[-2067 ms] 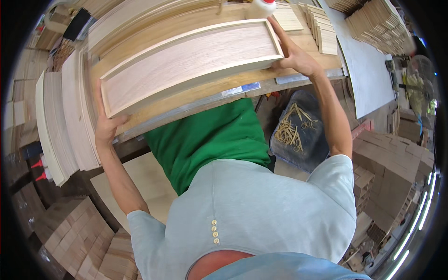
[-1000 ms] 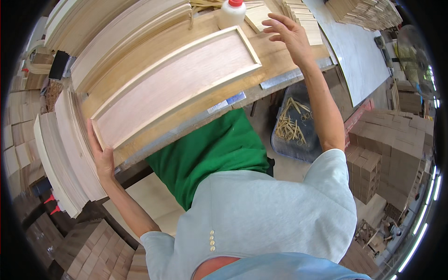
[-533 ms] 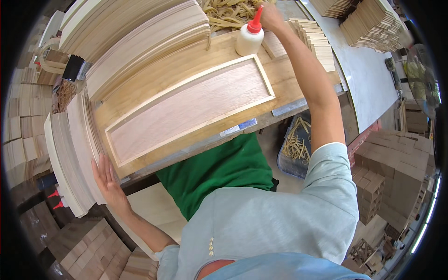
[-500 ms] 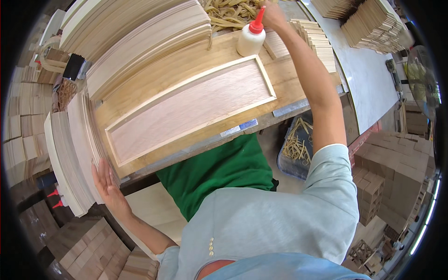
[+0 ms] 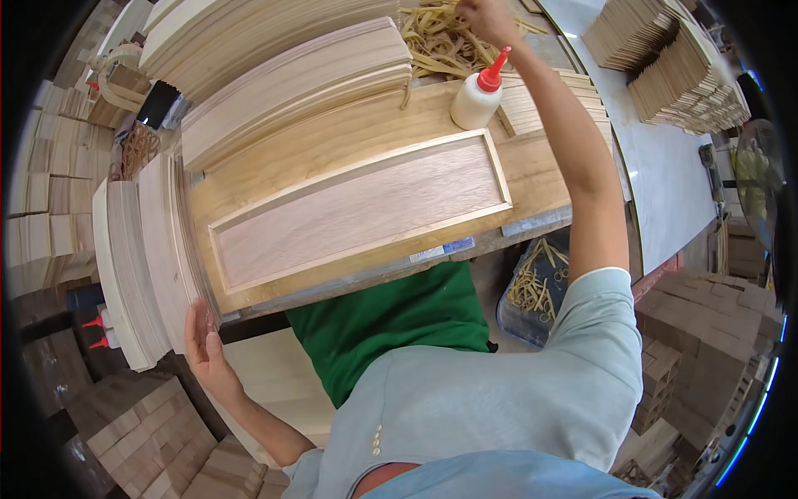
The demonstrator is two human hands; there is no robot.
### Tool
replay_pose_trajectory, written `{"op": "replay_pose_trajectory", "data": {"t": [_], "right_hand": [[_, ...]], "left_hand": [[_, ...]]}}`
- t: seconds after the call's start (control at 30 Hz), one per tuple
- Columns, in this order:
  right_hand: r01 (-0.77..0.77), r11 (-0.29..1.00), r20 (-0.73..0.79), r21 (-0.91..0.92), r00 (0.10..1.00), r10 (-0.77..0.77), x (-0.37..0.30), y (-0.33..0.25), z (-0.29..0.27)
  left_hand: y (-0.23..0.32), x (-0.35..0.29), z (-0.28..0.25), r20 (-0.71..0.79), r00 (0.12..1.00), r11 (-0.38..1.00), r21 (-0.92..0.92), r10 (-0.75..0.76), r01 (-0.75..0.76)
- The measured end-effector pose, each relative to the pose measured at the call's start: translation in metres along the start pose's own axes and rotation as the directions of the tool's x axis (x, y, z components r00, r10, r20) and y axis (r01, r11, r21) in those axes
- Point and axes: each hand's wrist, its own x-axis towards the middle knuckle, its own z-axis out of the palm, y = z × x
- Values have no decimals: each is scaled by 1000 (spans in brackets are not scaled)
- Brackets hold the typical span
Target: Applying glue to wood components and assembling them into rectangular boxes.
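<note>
A shallow wooden tray-like frame (image 5: 362, 212) with a pale pinkish panel inside and thin light edging lies flat on a wooden work board (image 5: 324, 158). At the board's left end, my left hand (image 5: 208, 353) has its fingers stretched out along the near end of a stack of thin wooden panels (image 5: 170, 241). My right hand (image 5: 489, 21) reaches to the far side, over a heap of tan rubber bands (image 5: 445, 46). Its fingers are curled; whatever they may hold cannot be made out. A white glue bottle (image 5: 475, 103) with a red nozzle stands between the frame and my right forearm.
Tall stacks of boards (image 5: 291, 91) line the far left. Wooden slats (image 5: 519, 104) lie right of the bottle. A blue bin (image 5: 532, 287) with more bands sits below the bench edge. More stacked pieces (image 5: 686, 83) rest on a grey table (image 5: 669, 183) to the right.
The view has shifted, so the bench appears lower and farther right. My right hand has moved left over the rubber bands, its fingers curled. My left hand stays by the panel stack.
</note>
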Motion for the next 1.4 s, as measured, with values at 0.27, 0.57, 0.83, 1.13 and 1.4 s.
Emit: {"op": "replay_pose_trajectory", "data": {"t": [0.27,0.57,0.83,1.13,1.4], "right_hand": [[-94,846,-200,525,952,230,39,-22,-72],[-236,957,-159,171,952,263,32,-37,-101],[-73,452,79,889,997,4,-40,-191,-151],[-557,230,601,798,765,-231,-172,-256,-144],[-570,725,448,387,803,393,-234,-143,-169]], "left_hand": [[11,19,16,-19,998,996,-61,65,-66],[40,19,41,110,981,986,-74,159,-152],[114,71,127,134,880,877,-238,455,-417],[92,77,143,577,800,617,-693,164,373],[5,69,6,357,913,940,-194,-198,280]]}}
